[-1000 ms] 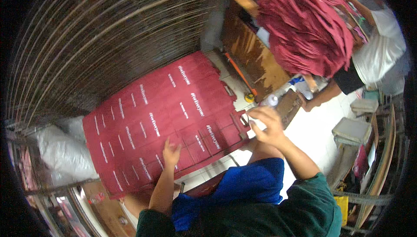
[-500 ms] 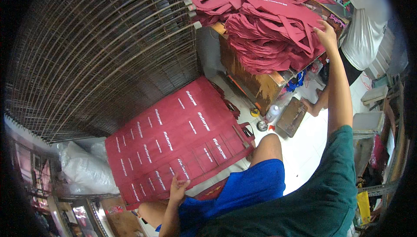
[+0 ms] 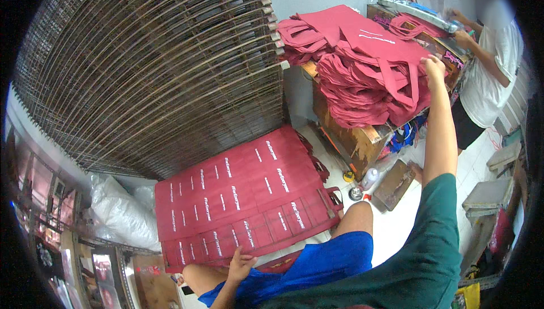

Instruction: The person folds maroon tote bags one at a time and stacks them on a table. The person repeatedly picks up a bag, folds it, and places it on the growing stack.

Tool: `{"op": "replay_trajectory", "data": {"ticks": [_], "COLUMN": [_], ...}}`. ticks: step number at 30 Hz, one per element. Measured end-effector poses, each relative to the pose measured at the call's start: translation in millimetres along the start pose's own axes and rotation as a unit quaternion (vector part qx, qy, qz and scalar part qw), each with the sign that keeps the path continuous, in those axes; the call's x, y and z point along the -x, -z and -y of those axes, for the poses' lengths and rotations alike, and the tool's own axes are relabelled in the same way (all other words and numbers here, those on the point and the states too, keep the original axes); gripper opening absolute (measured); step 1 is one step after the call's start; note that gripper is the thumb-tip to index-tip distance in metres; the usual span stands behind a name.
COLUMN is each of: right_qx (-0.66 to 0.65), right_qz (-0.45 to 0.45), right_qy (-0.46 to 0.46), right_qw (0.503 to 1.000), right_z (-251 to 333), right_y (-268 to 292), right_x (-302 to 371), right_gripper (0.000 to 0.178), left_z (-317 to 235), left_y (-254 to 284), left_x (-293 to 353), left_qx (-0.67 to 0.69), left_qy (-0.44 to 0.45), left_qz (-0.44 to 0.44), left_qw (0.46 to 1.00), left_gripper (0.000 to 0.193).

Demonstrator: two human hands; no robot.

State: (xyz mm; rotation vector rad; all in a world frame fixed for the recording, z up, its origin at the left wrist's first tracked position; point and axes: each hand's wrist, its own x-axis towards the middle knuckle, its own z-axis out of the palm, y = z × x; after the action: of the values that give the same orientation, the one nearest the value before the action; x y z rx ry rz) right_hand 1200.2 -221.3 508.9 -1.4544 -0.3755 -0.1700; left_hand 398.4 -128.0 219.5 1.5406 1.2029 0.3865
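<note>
A tall pile of dark red fabric bags [image 3: 362, 91] lies on a worn wooden table, their strap handles draped over its near side. My right arm stretches out to the pile's right side, where my right hand [image 3: 434, 70] has its fingers closed on the edge of the top bag [image 3: 374, 34]. Low in front of me, my left hand [image 3: 242, 263] holds nothing, its fingers apart. It hovers by the near edge of a layer of red printed bags [image 3: 226, 195] spread out flat beside my knees.
A tall wire drying rack [image 3: 153, 71] stands at the left, stacked with many shelves. White plastic-wrapped bundles [image 3: 122, 212] sit below it. A person in a white shirt [image 3: 493, 77] works at the table's far end. A bottle [image 3: 369, 178] and a wooden box [image 3: 395, 184] are on the floor.
My right hand's fingers have closed on the top bag's edge. The view has shifted, showing more wall at the top. My left hand stays low by the flat bags.
</note>
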Motion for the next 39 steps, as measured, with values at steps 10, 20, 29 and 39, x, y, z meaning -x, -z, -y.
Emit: {"op": "replay_trajectory", "data": {"ticks": [10,20,29,39], "right_qx": [-0.349,-0.223,-0.367,-0.139], "right_qz": [0.253,0.211,0.454,0.524], "right_qy": [-0.157,0.017,-0.538,-0.569], "right_qw": [0.888,0.952,0.608,0.619], "right_z": [85.8,82.6,-78.4,-60.7], "right_y": [-10.7,-64.3,-42.1,-136.6], "right_x": [254.0,480.4,539.9,608.0], "right_gripper": [0.012,0.049,0.053,0.059], "left_z": [-172.1,-334.5,-224.6,2.7], "left_y": [-104.3,-96.2,41.2,170.1], "left_x": [3.3,-11.7,2.8,7.7], "left_qx": [-0.048,0.390,0.470,0.410], "left_qy": [-0.150,-0.152,-0.142,0.063], "left_qz": [0.416,0.313,0.091,-0.042], "left_qw": [0.896,0.852,0.866,0.909], "left_gripper": [0.069,0.055,0.049,0.051]}}
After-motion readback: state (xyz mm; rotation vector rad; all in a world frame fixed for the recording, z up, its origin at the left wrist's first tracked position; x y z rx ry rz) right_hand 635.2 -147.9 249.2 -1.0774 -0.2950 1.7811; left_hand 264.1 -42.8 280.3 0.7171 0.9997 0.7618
